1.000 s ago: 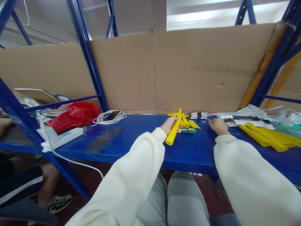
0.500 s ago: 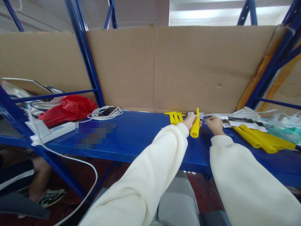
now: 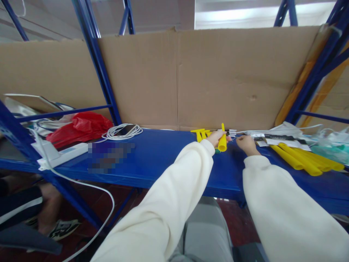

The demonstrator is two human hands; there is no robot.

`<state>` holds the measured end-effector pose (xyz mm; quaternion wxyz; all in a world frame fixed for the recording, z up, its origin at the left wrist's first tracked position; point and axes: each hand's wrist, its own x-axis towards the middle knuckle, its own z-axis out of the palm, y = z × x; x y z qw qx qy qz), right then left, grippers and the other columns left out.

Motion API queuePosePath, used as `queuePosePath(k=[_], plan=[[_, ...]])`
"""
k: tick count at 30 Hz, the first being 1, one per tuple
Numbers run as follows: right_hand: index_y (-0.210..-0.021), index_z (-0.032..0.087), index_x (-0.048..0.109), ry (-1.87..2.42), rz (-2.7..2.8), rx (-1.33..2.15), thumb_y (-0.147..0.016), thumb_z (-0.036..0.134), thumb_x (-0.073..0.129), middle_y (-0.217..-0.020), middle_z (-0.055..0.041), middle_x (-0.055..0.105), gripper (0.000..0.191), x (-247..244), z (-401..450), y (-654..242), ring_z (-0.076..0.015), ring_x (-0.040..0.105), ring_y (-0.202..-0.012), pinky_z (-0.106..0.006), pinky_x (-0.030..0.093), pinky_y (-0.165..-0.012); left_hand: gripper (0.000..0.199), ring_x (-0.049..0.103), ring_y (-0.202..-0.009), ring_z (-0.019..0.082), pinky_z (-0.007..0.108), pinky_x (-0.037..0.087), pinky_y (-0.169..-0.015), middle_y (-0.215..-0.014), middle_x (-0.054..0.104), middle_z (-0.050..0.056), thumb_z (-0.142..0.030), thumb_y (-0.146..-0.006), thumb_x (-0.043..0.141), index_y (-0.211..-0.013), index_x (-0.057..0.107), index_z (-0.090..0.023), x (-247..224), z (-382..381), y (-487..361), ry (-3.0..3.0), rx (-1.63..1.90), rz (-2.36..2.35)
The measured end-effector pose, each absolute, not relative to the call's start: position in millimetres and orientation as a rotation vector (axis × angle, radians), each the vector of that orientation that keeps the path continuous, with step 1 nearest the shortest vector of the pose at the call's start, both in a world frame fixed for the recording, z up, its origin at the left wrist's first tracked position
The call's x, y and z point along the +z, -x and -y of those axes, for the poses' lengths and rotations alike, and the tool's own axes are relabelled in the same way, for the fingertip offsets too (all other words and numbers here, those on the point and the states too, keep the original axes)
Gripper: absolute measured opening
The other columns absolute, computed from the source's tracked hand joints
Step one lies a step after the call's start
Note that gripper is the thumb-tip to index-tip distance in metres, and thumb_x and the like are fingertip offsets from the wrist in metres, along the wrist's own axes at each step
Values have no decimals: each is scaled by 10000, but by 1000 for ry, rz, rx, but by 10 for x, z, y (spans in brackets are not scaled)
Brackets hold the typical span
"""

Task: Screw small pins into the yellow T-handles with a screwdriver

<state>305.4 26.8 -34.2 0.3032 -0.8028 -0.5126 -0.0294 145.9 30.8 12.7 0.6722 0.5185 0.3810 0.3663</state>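
My left hand [image 3: 216, 137] is closed around a yellow hollow plastic tube [image 3: 223, 144], its open end turned toward me and a narrower part standing up behind it. Just to the right, my right hand [image 3: 246, 144] has its fingers curled in a pinch above the blue shelf; what they hold, if anything, is too small to make out. Several yellow T-shaped pieces [image 3: 200, 134] lie left of my left hand, partly covered by it. Behind the hands are several thin white rods [image 3: 231, 133] with dark parts. Bigger yellow tubes [image 3: 307, 160] lie to the right.
The blue shelf [image 3: 163, 153] is backed by a cardboard sheet [image 3: 141, 80]. On the left are a coiled white cable [image 3: 122, 131], a red plastic bag [image 3: 84, 125] and a white power strip [image 3: 72, 152]. Clear plastic bags [image 3: 334, 145] lie far right. Another person's leg [image 3: 49, 207] shows lower left.
My left hand has shifted slightly left with the yellow tube, which now appears smaller and tilted differently. My right hand has stayed almost in place, fingers still curled.
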Motion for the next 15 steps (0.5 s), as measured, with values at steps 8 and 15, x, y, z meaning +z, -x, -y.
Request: queuePosePath(k=[8,15], plan=[[-1071,193,798,2046,1771,-30,-766,94,568,-1037,-106,777,395,-429,-385,-3102,-249,728,-975,-298,554,-873,234,544,-465,76,179,417,-440,-842,707,86,-79,-952,465,-1166,559,-64,367,-326,-625,-1135,976,-923],[-1295,296,706,2234,1887,-141,-870,204,478,-1409,-101,615,491,-381,-251,-2895,-344,524,-1323,-565,445,-1059,167,546,-434,60,181,428,-442,-778,613,1,-65,-926,471,-1060,546,-130,158,-299,105,-1268,1212,-1135]])
